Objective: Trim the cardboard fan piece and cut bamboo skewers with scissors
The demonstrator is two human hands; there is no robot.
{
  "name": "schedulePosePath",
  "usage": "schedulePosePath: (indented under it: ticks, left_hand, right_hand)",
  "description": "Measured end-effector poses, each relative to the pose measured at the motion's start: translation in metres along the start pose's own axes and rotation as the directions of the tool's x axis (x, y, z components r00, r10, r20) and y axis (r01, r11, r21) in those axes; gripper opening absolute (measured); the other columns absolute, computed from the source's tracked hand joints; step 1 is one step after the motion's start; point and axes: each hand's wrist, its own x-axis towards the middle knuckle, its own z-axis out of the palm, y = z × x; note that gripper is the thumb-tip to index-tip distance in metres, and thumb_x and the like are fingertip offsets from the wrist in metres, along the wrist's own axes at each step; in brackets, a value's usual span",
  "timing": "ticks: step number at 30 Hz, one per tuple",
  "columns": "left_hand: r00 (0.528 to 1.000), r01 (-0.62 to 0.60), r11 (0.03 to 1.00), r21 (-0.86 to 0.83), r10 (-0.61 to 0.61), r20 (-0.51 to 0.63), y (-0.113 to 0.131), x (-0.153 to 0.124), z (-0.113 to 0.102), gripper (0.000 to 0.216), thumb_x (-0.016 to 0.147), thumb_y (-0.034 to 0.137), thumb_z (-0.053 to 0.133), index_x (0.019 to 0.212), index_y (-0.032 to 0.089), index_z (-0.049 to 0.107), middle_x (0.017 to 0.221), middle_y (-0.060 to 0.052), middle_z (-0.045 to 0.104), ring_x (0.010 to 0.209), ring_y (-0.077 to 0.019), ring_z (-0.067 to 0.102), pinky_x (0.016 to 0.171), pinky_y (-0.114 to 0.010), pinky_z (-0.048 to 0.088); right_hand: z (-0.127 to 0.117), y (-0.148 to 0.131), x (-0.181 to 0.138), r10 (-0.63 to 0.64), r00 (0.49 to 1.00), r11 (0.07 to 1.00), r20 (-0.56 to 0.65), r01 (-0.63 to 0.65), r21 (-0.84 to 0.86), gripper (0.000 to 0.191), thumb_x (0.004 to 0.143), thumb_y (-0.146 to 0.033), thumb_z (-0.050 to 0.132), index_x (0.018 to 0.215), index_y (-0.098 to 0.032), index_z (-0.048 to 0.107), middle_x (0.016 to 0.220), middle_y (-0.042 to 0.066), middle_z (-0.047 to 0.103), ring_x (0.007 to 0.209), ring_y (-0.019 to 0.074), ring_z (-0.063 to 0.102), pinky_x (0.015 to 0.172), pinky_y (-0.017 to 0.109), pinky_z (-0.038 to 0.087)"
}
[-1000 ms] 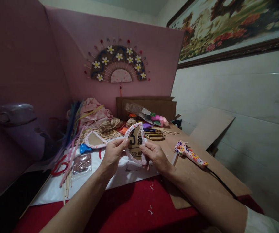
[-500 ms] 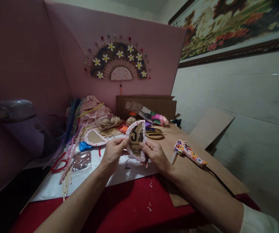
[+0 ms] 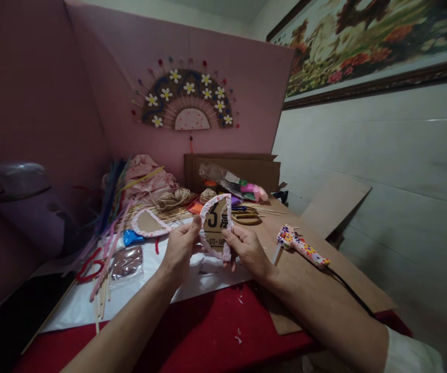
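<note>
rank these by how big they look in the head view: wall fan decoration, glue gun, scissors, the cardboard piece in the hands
1. fan decoration
2. cardboard piece and glue gun: look about alike, so unranked
3. scissors, smallest, though they lie farther back

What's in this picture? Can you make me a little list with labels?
held: cardboard half-circle, pink fabric rim, printed 3
left hand: pinches its left edge
right hand: pinches its right edge
table: patterned glue gun, scissors, twine balls, second half-circle
wall: flowered fan
</note>
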Motion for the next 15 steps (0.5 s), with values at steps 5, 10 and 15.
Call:
schedulePosePath:
  ticks: [5, 10, 15]
  left_hand:
    - [1.000, 0.002, 1.000, 0.025, -0.002, -0.015, 0.0013, 0.0000, -0.0019, 0.032, 0.067, 0.040, 0.070, 0.076, 0.009, 0.066, 0.069, -0.007, 0.067, 0.055, -0.0134, 0.060, 0.047, -0.023, 0.049]
    - [0.995, -0.018, 0.999, -0.032, 0.015, -0.102, 0.0018, 0.0022, -0.0025, 0.030, 0.064, 0.038, 0.072, 0.069, 0.010, 0.061, 0.063, -0.003, 0.064, 0.053, -0.0116, 0.059, 0.049, -0.022, 0.050]
    - [0.992, -0.059, 0.998, -0.019, 0.057, -0.111, 0.0034, -0.0010, 0.0015, 0.030, 0.064, 0.037, 0.072, 0.071, 0.011, 0.060, 0.063, -0.002, 0.063, 0.053, -0.0106, 0.058, 0.047, -0.021, 0.049]
  right_hand:
    - [-0.0020, 0.0021, 0.0017, 0.008, 1.000, 0.996, 0.005, -0.008, 0.087, 0.045, 0.079, -0.059, 0.051, 0.071, -0.015, 0.049, 0.048, -0.002, 0.057, 0.035, 0.0105, 0.054, 0.029, 0.017, 0.042]
    - [-0.0007, 0.0002, 0.0005, 0.050, 0.998, 0.993, 0.026, -0.053, 0.107, 0.043, 0.077, -0.057, 0.054, 0.071, -0.014, 0.052, 0.055, 0.001, 0.062, 0.037, 0.0107, 0.056, 0.029, 0.015, 0.041]
    - [0.0012, -0.0036, -0.0017, 0.066, 0.997, 0.993, 0.036, -0.069, 0.094, 0.040, 0.077, -0.052, 0.057, 0.066, -0.015, 0.050, 0.055, 0.002, 0.064, 0.036, 0.0100, 0.056, 0.029, 0.014, 0.039]
